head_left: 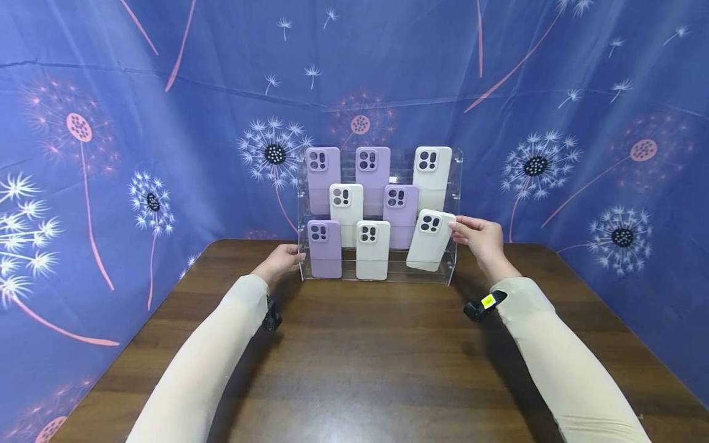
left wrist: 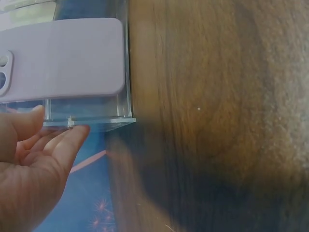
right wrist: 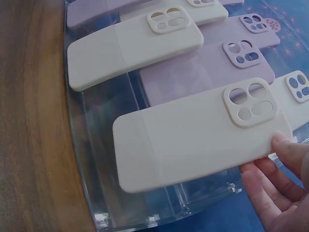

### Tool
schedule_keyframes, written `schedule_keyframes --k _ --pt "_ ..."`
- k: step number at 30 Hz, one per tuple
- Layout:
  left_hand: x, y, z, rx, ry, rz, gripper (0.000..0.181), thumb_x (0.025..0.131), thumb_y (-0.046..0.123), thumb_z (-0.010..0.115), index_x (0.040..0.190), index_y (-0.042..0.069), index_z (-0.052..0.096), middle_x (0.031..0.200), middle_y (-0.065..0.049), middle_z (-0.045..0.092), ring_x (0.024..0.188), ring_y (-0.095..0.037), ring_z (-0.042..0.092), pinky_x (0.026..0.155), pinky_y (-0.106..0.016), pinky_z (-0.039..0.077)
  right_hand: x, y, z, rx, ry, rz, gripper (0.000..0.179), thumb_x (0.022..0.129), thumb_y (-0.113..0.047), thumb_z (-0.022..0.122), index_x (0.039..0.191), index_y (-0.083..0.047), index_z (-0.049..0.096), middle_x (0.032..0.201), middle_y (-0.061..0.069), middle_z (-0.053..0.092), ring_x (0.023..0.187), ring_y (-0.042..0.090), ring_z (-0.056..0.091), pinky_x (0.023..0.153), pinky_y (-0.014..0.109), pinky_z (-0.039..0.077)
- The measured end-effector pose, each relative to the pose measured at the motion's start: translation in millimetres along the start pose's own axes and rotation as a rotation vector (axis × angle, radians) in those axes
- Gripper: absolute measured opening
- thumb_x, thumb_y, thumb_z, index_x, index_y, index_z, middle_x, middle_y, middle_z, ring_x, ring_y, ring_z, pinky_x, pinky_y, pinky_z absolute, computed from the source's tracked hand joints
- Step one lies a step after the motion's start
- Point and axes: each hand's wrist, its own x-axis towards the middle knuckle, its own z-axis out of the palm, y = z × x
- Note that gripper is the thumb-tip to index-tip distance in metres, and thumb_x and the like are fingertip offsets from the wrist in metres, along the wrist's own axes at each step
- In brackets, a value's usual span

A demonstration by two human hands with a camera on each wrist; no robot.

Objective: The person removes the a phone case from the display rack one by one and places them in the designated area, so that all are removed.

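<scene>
Head view: seven phone cases (head_left: 346,212) stand in the clear rack (head_left: 456,175); the white case (head_left: 428,249) at bottom right leans, seemingly the only one left unsettled. Left wrist: my left hand (left wrist: 41,164) grips the rack's side. Right wrist: my right hand (right wrist: 284,200) pinches the leaning case's upper end.
</scene>
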Motion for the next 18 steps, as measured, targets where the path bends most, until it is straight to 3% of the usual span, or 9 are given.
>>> schedule_keyframes --k 13,18 --pt "-0.1 2.8 3.0 0.048 0.037 0.002 0.035 0.102 -0.001 0.04 0.132 -0.02 0.045 0.135 -0.034 0.048 0.131 -0.042 0.045 0.113 -0.05 0.042 0.0 -12.8 -0.7 0.031 -0.022 -0.016 0.049 0.087 -0.012 0.073 0.125 0.015 0.057 0.066 -0.019 0.068 0.058 0.003 0.068 0.065 0.019 0.062" --pt "1.7 2.2 1.2 0.023 0.032 0.006 0.038 0.102 -0.001 0.041 0.136 -0.017 0.042 0.139 -0.033 0.046 0.133 -0.041 0.043 0.114 -0.049 0.041 -0.7 -20.6 -2.0 0.086 -0.023 -0.02 0.049 0.086 -0.011 0.074 0.124 0.014 0.058 0.068 -0.015 0.07 0.059 0.006 0.069 0.066 0.022 0.063"
